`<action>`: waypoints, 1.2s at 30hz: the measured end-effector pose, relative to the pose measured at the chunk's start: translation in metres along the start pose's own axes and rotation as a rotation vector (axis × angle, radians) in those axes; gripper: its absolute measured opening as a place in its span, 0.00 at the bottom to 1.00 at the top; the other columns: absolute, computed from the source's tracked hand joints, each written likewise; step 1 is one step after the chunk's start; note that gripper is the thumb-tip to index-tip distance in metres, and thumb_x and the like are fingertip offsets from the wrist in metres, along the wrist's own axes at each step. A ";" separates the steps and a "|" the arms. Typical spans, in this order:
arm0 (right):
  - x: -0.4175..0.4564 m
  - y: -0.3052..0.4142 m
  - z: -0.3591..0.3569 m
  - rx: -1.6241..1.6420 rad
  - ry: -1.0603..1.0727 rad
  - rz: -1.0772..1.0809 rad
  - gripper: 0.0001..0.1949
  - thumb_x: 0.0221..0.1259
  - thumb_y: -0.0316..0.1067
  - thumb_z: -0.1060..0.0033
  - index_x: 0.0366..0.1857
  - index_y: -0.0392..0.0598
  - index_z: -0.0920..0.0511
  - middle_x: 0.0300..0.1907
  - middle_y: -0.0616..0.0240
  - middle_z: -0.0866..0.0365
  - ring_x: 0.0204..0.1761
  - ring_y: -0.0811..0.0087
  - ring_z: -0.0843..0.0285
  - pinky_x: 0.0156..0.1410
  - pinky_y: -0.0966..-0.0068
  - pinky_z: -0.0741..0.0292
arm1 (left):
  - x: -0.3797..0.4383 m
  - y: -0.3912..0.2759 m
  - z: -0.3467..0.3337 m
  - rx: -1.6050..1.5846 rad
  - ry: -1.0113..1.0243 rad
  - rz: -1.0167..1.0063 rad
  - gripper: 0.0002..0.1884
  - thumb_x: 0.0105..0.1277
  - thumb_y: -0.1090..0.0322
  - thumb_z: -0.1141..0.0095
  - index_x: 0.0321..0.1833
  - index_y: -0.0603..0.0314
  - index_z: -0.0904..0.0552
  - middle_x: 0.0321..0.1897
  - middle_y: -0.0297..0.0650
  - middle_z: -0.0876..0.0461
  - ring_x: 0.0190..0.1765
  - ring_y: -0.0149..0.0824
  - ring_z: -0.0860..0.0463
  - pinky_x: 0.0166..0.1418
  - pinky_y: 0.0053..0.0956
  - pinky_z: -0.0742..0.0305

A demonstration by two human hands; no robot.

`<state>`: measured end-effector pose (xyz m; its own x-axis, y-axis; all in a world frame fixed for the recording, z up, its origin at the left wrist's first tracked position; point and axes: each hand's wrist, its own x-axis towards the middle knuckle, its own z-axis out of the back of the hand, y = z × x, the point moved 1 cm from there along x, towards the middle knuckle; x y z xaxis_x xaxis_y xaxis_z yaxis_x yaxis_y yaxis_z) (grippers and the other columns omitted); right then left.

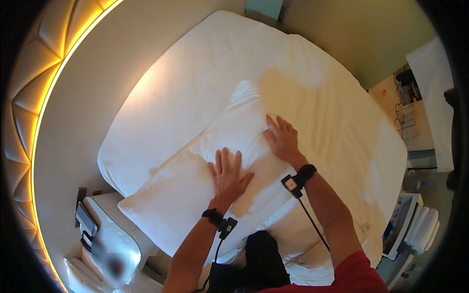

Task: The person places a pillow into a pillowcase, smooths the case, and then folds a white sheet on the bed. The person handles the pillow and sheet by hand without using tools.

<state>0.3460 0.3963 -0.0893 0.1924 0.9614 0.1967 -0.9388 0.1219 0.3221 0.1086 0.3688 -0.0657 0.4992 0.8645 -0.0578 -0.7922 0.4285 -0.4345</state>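
A large bed (176, 99) with a white sheet lies before me. Across its near part is a thick piece of white bedding (172, 205), a duvet or a pillow; which one, I cannot tell. Its edge runs slantwise from a corner at the lower left up toward the middle. My left hand (227, 181) rests flat on it with fingers spread. Farther right, my right hand (284, 139) presses on the white cloth, fingers slightly bent and apart, with nothing seen in its grip. Each wrist wears a black strap with a small cabled box.
A bedside table (113, 227) stands at the lower left, partly blurred. A padded headboard panel (22, 110) with a lit strip curves along the left. On the right are folded white towels (423, 227) beside a tray-like unit (403, 223), and a hanging white cloth (434, 106).
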 end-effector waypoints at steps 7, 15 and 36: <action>0.012 -0.005 -0.033 -0.042 0.242 -0.029 0.29 0.67 0.52 0.48 0.72 0.60 0.33 0.70 0.38 0.39 0.70 0.44 0.40 0.66 0.39 0.42 | 0.003 0.007 -0.041 0.139 -0.008 -0.042 0.42 0.66 0.46 0.41 0.77 0.63 0.39 0.79 0.64 0.55 0.80 0.66 0.54 0.73 0.74 0.56; 0.027 -0.021 -0.048 0.091 0.309 -0.065 0.29 0.67 0.54 0.50 0.72 0.65 0.33 0.71 0.37 0.41 0.73 0.42 0.45 0.69 0.35 0.45 | 0.013 0.010 -0.065 0.267 -0.001 -0.022 0.42 0.68 0.42 0.44 0.77 0.61 0.39 0.78 0.65 0.54 0.80 0.67 0.55 0.71 0.76 0.55; -0.091 -0.077 0.036 0.291 0.310 -0.654 0.34 0.69 0.69 0.56 0.45 0.38 0.24 0.40 0.35 0.17 0.47 0.36 0.20 0.55 0.49 0.26 | -0.058 0.014 -0.045 0.132 0.010 -0.082 0.39 0.67 0.49 0.43 0.75 0.67 0.37 0.76 0.66 0.46 0.78 0.66 0.47 0.73 0.70 0.51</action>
<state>0.4107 0.2907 -0.0982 0.5523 0.7466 -0.3709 -0.5411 0.6595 0.5218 0.0847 0.3126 -0.1090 0.5667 0.8231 -0.0362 -0.7878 0.5285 -0.3163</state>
